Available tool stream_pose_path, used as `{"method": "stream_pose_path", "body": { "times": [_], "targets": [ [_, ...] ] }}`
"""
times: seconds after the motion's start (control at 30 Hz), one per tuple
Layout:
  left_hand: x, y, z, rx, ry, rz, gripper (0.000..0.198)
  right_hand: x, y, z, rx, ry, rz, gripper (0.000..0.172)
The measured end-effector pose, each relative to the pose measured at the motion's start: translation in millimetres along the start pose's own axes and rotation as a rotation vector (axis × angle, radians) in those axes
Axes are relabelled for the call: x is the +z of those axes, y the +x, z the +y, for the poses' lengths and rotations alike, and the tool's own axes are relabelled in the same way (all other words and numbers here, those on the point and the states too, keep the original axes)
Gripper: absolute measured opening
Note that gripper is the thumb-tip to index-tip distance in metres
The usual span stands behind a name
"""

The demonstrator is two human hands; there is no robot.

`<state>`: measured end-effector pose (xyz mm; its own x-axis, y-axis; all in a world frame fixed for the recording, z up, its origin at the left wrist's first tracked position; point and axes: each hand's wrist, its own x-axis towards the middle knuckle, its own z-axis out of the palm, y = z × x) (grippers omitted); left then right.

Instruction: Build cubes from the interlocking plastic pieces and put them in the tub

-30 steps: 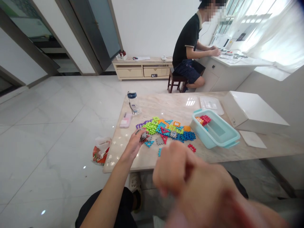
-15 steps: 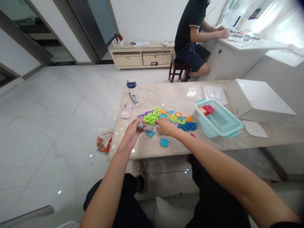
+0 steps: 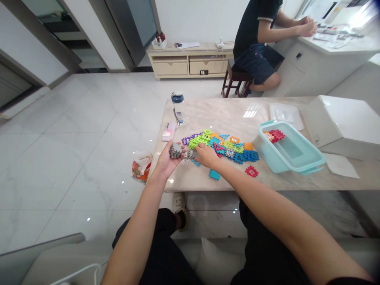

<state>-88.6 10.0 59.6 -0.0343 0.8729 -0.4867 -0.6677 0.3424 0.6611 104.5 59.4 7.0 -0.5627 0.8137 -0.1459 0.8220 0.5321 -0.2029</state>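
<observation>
My left hand (image 3: 166,160) is wrapped around a small stack of grey interlocking puzzle tiles (image 3: 176,150), held low over the table's left end. Close beside it, my right hand (image 3: 205,155) has its fingers closed on a grey tile (image 3: 196,156), partly hidden by the fingers. Another grey tile (image 3: 189,154) and a white window-patterned tile (image 3: 185,162) lie between the hands. Light green tiles (image 3: 198,140) are heaped just beyond my right fingers. Dark blue tiles (image 3: 243,156) lie to the right, and a teal square tile (image 3: 214,174) rests nearer me.
A light teal bin (image 3: 276,164) with red tiles (image 3: 276,135) inside stands at the right, near a clear lid (image 3: 286,114) and a white box (image 3: 341,122). A water bottle (image 3: 178,109) and pink phone (image 3: 169,132) are at the left. Another person (image 3: 258,43) sits beyond.
The view has swung left, so things sit further right. My left hand has turned its grey stack more face up. A red tile now shows in the pile by my right wrist.
</observation>
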Motion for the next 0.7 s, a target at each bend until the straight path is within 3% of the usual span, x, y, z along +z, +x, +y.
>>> {"method": "stream_pose_path", "body": {
  "times": [0.37, 0.7],
  "targets": [
    [-1.8, 0.7, -4.7, -0.003, -0.017, -0.038, 0.025, 3.8, 4.0, 4.8, 0.035, 0.044, -0.023, 0.045],
    [-6.3, -0.3, -3.5, 0.005, -0.023, 0.002, 0.027, 0.2, 10.0, 4.3, 0.049, 0.102, 0.009, 0.042]
  ]
}}
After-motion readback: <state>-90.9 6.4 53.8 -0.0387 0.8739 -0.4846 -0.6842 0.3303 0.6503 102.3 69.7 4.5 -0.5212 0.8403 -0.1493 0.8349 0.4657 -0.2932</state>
